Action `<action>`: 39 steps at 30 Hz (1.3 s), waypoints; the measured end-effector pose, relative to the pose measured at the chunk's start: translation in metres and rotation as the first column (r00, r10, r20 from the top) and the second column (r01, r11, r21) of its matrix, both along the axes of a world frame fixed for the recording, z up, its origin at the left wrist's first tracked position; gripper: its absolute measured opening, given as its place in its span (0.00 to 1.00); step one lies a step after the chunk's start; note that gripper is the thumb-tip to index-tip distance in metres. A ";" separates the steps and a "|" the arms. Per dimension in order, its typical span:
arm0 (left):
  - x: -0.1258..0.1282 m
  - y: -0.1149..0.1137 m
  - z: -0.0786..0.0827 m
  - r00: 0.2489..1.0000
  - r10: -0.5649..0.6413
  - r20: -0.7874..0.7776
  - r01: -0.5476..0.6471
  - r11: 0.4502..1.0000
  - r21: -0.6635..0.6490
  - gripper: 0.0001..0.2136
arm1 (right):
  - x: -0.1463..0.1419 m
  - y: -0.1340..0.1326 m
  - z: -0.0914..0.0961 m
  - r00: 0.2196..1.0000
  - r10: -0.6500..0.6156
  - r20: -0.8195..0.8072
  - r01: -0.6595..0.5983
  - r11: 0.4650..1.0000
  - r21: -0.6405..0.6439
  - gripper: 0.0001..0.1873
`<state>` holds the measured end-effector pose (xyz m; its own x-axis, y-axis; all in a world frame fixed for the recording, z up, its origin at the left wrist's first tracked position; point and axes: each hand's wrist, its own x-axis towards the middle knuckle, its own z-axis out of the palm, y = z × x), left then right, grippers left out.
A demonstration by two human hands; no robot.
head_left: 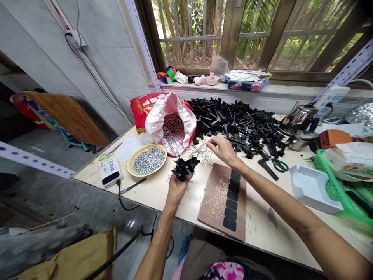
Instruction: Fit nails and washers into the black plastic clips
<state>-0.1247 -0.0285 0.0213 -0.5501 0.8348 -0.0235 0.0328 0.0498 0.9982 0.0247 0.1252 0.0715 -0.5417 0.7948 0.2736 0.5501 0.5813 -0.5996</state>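
My left hand is wrapped round a bunch of black plastic parts, held upright above the table's front part. To its right, my right hand has its fingers pinched together over a loose heap of thin metal pins. A thin pin seems to stick out leftward from those fingertips. Behind both hands a red and white sack lies with its mouth toward me, full of reddish and silvery pins. Left of my left hand, a yellowish plate holds many small metal nuts or rings.
A large pile of black plastic parts covers the table's back. A brown board bearing black pads lies in front. Green-handled scissors, a white tray and a green basket are at right. A white device sits at left.
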 end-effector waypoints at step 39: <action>0.005 0.014 0.006 0.979 -0.204 0.025 0.205 0.979 -0.018 0.21 | -0.009 -0.033 0.070 0.766 0.470 0.438 -0.639 0.628 0.444 0.10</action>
<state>-0.1201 -0.0140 0.0276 -0.3667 0.9289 -0.0523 0.0218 0.0648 0.9977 0.0155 0.0926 0.1415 -0.9411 0.0746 0.3297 0.0895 0.9955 0.0304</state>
